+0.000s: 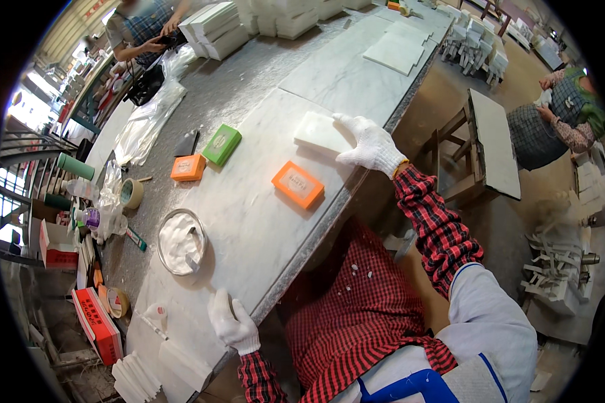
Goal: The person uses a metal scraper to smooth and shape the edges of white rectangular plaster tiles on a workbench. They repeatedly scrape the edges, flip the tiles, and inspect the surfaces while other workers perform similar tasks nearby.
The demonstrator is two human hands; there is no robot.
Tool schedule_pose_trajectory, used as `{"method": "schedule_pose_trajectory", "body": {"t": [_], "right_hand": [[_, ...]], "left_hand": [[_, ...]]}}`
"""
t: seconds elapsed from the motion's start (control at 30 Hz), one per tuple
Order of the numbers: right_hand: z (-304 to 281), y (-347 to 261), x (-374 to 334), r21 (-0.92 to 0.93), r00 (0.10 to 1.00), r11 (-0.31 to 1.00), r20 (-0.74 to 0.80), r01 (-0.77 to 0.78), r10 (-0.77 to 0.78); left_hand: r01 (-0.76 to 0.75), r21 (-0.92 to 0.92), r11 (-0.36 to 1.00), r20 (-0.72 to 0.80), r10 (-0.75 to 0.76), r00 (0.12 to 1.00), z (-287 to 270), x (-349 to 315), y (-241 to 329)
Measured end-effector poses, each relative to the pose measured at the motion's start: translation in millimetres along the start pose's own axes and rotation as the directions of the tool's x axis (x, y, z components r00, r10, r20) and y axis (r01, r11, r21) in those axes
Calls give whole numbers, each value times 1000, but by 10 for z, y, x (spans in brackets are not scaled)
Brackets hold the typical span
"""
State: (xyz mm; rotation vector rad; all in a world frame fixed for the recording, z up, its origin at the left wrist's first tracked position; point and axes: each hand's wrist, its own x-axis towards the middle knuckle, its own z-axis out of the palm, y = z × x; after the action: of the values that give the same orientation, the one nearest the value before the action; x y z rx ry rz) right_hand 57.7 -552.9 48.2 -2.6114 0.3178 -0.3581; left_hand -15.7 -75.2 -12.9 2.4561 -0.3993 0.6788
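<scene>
In a white knitted glove, my right hand (pixel 371 145) grips the right end of a white rectangular slab (pixel 318 131), thumb on one side and fingers on the other. The slab rests on the pale marble-like table top (pixel 249 168) near its front edge. My left hand (pixel 231 324), also gloved, lies at the table's edge with the thumb apart from the fingers and nothing visible in it. Just beyond it stands a clear round bowl (pixel 181 250) of white paste, with a spatula blade (pixel 192 262) in it. An orange box (pixel 298 185) lies between the bowl and the slab.
Left of centre sit a green box (pixel 222 145), another orange box (pixel 188 168) and a dark scraper (pixel 187 143). A tape roll (pixel 132 193) is farther left. White slabs (pixel 215 30) are stacked at the back. A wooden stand (pixel 474 144) is at right; two other people work nearby.
</scene>
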Motion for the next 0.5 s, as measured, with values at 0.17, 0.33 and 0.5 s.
{"method": "schedule_pose_trajectory", "body": {"t": [0.17, 0.33, 0.5], "right_hand": [[-30, -75, -67, -22, 1000, 1000, -1, -18, 18], [-19, -102, -135, -101, 1000, 995, -18, -16, 14], [-15, -187, -100, -217, 999, 976, 32, 6, 1]], "left_hand": [[-8, 1, 1000, -15, 8, 1000, 0, 4, 19], [-19, -6, 1000, -28, 18, 999, 37, -5, 30], [-26, -31, 999, -59, 24, 998, 32, 5, 49]]}}
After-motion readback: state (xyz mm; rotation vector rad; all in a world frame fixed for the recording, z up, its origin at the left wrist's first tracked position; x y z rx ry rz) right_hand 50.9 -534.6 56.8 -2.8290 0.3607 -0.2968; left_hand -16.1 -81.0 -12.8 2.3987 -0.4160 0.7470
